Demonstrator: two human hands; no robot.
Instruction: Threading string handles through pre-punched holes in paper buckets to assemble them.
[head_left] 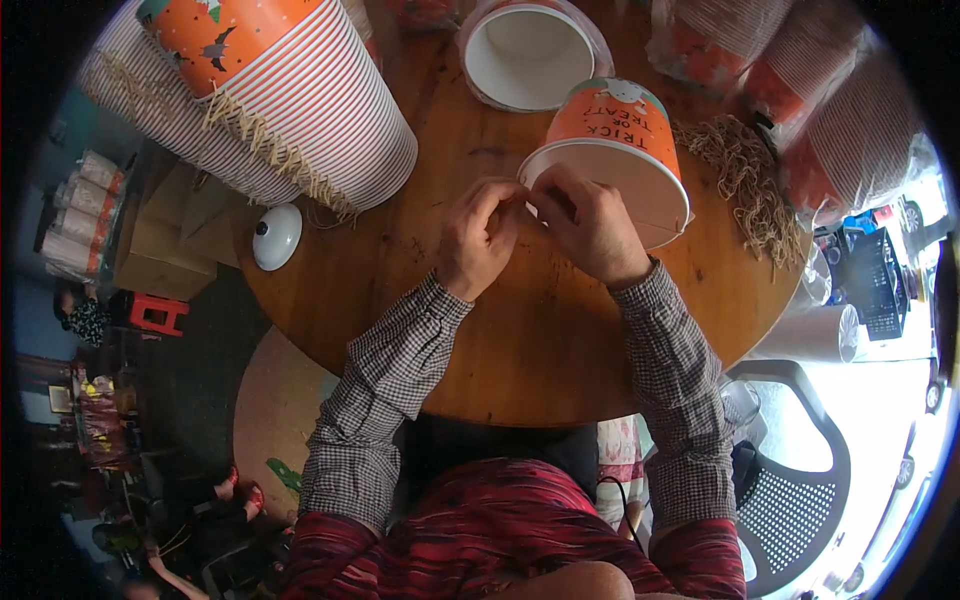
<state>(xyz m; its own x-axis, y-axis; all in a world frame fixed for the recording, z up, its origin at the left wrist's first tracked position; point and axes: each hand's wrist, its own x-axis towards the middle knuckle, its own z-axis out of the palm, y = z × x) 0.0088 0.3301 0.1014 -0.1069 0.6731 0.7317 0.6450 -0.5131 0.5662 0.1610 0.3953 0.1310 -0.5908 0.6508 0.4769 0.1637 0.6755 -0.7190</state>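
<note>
An orange paper bucket point(612, 128) with a printed pattern and white rim lies tipped on the round table, its open mouth facing me. At the left side of its rim, my left hand point(482, 232) is closed in a pinch. My right hand point(588, 222) meets it there, fingers curled and pressed together over the rim. What the fingertips hold is too small or hidden to make out. A bit of string shows at the rim's right side. To the right of the bucket lies a loose pile of beige twine pieces point(752, 190).
Tall nested stacks of orange buckets point(310, 100), with twine hanging along them, lie at the left. A white lid point(277, 238) sits by the table's left edge. Behind is a wrapped white-lined bucket point(530, 58); plastic-wrapped stacks point(850, 130) stand right. A grey chair point(795, 490) is beside me.
</note>
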